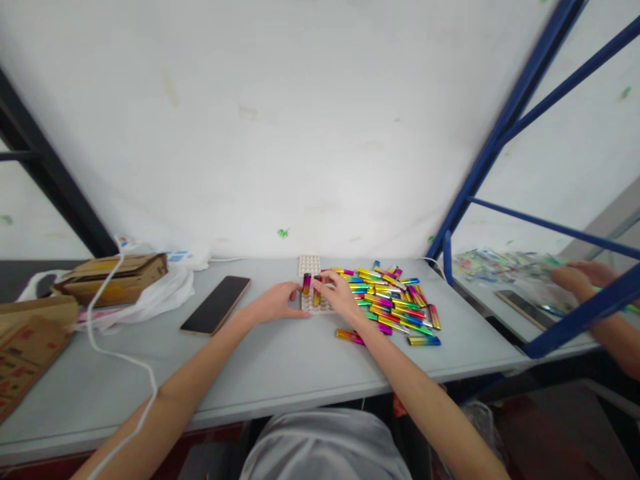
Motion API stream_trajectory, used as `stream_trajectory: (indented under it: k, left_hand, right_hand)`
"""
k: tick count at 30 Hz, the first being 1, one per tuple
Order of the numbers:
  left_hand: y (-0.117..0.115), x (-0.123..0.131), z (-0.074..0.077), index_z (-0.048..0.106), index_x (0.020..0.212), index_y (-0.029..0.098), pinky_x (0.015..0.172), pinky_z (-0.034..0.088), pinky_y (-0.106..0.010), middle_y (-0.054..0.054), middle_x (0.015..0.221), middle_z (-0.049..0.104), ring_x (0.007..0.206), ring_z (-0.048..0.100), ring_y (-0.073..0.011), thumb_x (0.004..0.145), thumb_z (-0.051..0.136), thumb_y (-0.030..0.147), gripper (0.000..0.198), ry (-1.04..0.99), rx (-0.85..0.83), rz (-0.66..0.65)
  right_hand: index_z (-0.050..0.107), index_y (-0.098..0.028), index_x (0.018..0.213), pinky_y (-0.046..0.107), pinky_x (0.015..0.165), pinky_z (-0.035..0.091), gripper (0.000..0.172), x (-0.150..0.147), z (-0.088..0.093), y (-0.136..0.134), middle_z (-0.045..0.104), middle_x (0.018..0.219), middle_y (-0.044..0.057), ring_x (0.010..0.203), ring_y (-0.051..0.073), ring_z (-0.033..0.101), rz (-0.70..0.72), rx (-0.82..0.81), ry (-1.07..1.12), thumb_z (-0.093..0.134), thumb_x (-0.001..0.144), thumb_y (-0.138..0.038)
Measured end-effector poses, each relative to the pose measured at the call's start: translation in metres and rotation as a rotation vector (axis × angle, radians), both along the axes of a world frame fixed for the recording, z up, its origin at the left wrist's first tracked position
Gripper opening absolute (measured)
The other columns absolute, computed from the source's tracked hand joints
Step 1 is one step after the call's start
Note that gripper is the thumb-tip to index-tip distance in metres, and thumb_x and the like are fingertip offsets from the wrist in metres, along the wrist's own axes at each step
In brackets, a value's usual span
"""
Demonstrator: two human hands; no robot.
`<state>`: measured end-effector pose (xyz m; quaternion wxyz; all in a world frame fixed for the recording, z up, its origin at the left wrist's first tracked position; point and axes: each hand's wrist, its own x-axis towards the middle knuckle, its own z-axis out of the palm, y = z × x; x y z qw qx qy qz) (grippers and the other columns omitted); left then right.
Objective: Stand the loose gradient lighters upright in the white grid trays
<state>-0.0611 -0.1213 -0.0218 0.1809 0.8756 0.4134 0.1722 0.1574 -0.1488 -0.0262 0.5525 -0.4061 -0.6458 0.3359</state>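
A white tray with rows of round holes (pixel 309 265) lies on the table before me. Two shiny gradient-coloured tubes stand upright at its near part: a purple-and-gold tube (pixel 307 285) on the left and a mostly gold tube (pixel 317 295) beside it. My right hand (pixel 336 293) pinches the gold tube near its dark top. On the tray's left side is my left hand (pixel 280 301), thumb and forefinger spread around the purple-and-gold tube; whether they touch it I cannot tell. A loose pile of similar tubes (pixel 393 300) lies to the right, partly behind my right hand.
A dark phone (pixel 216 305) lies left of my left forearm. Cardboard boxes (pixel 117 277) and white plastic bags (pixel 160 288) are farther left, with a white cable (pixel 123 357) hanging in front. A blue metal frame (pixel 493 150) rises on the right; beyond it another person's hands (pixel 575 277) show.
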Motion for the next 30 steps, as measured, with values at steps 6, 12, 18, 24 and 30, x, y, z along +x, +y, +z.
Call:
stream_trajectory:
  k: [6,12,18,24,30]
  left_hand:
    - [-0.001,0.0,0.003,0.068,0.104,0.017,0.074,0.046,-0.034,-0.006,0.092,0.068,0.08,0.062,-0.0246,0.066,0.074,0.079,0.072,0.022,-0.002,-0.001]
    - [-0.002,0.001,0.003,0.068,0.111,0.016,0.075,0.045,-0.034,-0.006,0.092,0.067,0.082,0.062,-0.0253,0.067,0.073,0.08,0.077,0.023,-0.006,-0.005]
    - [-0.001,0.001,0.002,0.068,0.117,0.017,0.074,0.045,-0.033,-0.005,0.093,0.067,0.082,0.062,-0.0249,0.068,0.072,0.08,0.081,0.026,-0.013,-0.007]
    - [0.001,0.0,0.002,0.068,0.115,0.017,0.074,0.045,-0.033,-0.005,0.093,0.067,0.081,0.062,-0.0246,0.067,0.074,0.079,0.079,0.026,-0.02,0.0]
    - [-0.001,0.001,0.004,0.069,0.105,0.018,0.071,0.044,-0.032,-0.004,0.09,0.067,0.079,0.061,-0.0234,0.067,0.075,0.078,0.071,0.029,-0.011,0.002]
  right_hand:
    - [0.072,-0.019,0.094,0.033,0.083,0.052,0.034,0.002,0.003,-0.003,0.07,0.078,0.002,0.079,0.02,0.065,-0.081,0.033,-0.119,0.074,0.086,-0.052]
    - [0.075,-0.02,0.093,0.033,0.084,0.052,0.03,0.0,0.012,-0.006,0.075,0.079,0.004,0.081,0.023,0.07,-0.174,0.086,-0.258,0.074,0.089,-0.049]
    - [0.077,-0.019,0.094,0.034,0.086,0.052,0.023,-0.001,0.012,0.001,0.077,0.082,0.006,0.08,0.023,0.07,-0.157,0.124,-0.385,0.078,0.089,-0.041]
    - [0.079,-0.02,0.098,0.033,0.083,0.052,0.019,0.001,0.008,0.007,0.078,0.089,0.007,0.08,0.021,0.069,-0.093,0.135,-0.418,0.081,0.088,-0.036]
    - [0.078,-0.018,0.102,0.032,0.084,0.05,0.019,-0.009,0.006,0.004,0.078,0.088,0.007,0.08,0.022,0.068,-0.133,0.163,-0.431,0.079,0.091,-0.033]
